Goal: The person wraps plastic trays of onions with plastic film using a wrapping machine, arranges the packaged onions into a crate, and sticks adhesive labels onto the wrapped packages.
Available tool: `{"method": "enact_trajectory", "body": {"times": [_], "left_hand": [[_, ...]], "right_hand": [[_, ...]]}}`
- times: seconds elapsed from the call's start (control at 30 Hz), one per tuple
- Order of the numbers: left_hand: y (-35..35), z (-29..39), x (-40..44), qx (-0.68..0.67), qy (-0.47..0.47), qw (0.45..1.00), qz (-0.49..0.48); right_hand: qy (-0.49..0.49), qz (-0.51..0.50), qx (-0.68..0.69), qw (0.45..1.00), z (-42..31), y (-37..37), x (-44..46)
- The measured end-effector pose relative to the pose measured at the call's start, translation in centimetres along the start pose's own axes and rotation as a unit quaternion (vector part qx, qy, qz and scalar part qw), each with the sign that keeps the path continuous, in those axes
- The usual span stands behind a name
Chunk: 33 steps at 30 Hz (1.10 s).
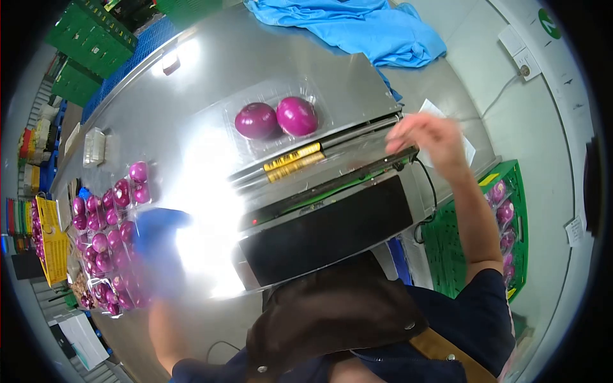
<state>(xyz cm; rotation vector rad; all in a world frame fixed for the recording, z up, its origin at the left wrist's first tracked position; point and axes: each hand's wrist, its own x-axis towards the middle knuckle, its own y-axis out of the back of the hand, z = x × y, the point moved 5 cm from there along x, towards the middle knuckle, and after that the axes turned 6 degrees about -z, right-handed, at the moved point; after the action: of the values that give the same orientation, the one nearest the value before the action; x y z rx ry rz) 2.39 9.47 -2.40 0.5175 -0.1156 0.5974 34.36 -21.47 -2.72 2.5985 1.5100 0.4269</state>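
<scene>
My left hand (pixel 159 246), in a blue glove, is smeared by motion beside the packed red onions on the left; its fingers cannot be made out. My bare right hand (pixel 431 140) is at the right end of the wrapping machine (pixel 325 233), with its fingers curled together near the edge of the clear film (pixel 364 150). Whether film is between those fingers is hidden by blur. Beyond the film roller, two peeled red onions (pixel 276 120) sit side by side in a clear plastic tray (pixel 322 105) on the steel surface.
Several packs of red onions (pixel 105 239) cover the table's left side. A small stack of clear trays (pixel 94 148) stands behind them. Blue cloth (pixel 364 29) lies at the back. A green crate (pixel 447 249) with packed onions is at right; a yellow crate (pixel 54 239) is far left.
</scene>
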Motion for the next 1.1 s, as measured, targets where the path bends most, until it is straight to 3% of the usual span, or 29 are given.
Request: {"method": "enact_trajectory", "body": {"times": [0.03, 0.07, 0.13, 0.17, 0.2, 0.27, 0.33, 0.4, 0.43, 0.47, 0.5, 0.53, 0.6, 0.67, 0.83, 0.87, 0.93, 1.0, 1.1], "left_hand": [[1.2, 1.9, 1.4, -0.036, -0.059, 0.998, 0.007], [2.4, 3.3, 4.2, -0.155, -0.149, 0.977, -0.007], [3.0, 3.2, 9.0, -0.144, -0.176, 0.957, 0.181], [2.0, 1.5, 12.3, -0.195, -0.223, 0.946, 0.132], [0.2, -0.8, 15.8, -0.085, -0.128, 0.98, 0.124], [-5.0, -8.1, 16.4, 0.023, -0.047, 0.998, -0.02], [-9.0, -13.9, 15.8, 0.131, 0.036, 0.977, -0.164], [-9.2, -10.0, 13.6, 0.092, 0.131, 0.981, -0.114], [-9.1, -9.2, 12.6, 0.006, 0.199, 0.966, -0.165], [-9.0, -8.0, 11.1, -0.081, 0.268, 0.936, -0.215], [-8.7, -4.4, 9.7, -0.116, 0.302, 0.929, -0.182], [-7.8, -3.9, 9.0, -0.031, 0.216, 0.944, -0.249], [-7.6, -0.7, 5.3, -0.162, 0.313, 0.904, -0.241], [-7.8, 1.2, 1.0, -0.162, 0.35, 0.886, -0.258], [-11.5, -2.2, -6.7, -0.171, 0.477, 0.822, -0.258], [-12.5, -3.9, -7.1, -0.109, 0.339, 0.9, -0.252], [-13.7, -6.4, -8.9, -0.059, 0.352, 0.917, -0.178], [-14.5, -5.9, -8.2, 0.053, 0.283, 0.953, -0.091], [-14.8, -5.2, -8.5, 0.182, 0.191, 0.965, 0.016]], "right_hand": [[0.072, 0.069, 0.006, 0.995, -1.6, 1.1, 1.3], [0.141, 0.137, 0.013, 0.98, -3.2, 2.2, 3.0], [0.23, 0.193, -0.04, 0.953, -5.2, 2.0, 7.7], [0.269, 0.168, -0.193, 0.929, -3.9, 1.8, 11.0], [0.304, 0.139, -0.342, 0.878, -1.3, 1.0, 13.7], [0.138, 0.074, -0.369, 0.916, 5.6, -2.7, 16.9], [-0.057, -0.158, -0.389, 0.906, 10.6, -4.8, 17.1], [-0.155, -0.17, -0.301, 0.926, 9.2, -5.4, 15.8], [-0.206, -0.175, -0.254, 0.929, 8.0, -5.9, 14.4], [-0.223, -0.167, -0.207, 0.938, 6.2, -6.3, 12.8], [-0.237, -0.157, -0.163, 0.945, 4.0, -6.4, 11.3], [-0.251, -0.146, -0.119, 0.949, 2.1, -6.4, 9.8], [-0.309, -0.168, -0.04, 0.935, 0.3, -7.0, 6.2], [-0.288, -0.164, 0.013, 0.943, -0.6, -7.9, 2.4], [-0.373, -0.159, 0.008, 0.914, 4.1, -10.8, -5.0], [-0.381, -0.149, -0.009, 0.913, 5.5, -11.4, -5.9], [-0.291, -0.056, -0.092, 0.951, 7.4, -12.1, -6.7], [-0.153, 0.053, -0.202, 0.966, 8.3, -12.5, -7.2], [-0.146, 0.171, -0.21, 0.952, 8.4, -11.8, -7.7]]}}
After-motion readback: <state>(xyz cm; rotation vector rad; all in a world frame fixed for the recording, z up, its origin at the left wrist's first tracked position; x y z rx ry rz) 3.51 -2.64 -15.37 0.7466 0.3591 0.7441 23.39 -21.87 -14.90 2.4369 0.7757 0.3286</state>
